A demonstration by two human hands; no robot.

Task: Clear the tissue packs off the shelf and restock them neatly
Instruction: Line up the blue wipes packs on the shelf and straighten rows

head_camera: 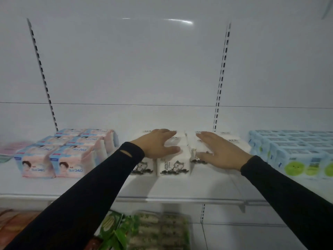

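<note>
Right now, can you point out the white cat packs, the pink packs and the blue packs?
white cat packs (173, 166): head view, front face of a front pack.
pink packs (71, 164): head view, front face.
blue packs (295, 159): head view, front pack.

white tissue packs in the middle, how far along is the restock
Done: the white tissue packs stand on the shelf between the pink packs and the blue packs. In hand: the left hand and the right hand rest on top of them, fingers spread. Left: probably only squaring the rows; the far ones are hidden.
</note>
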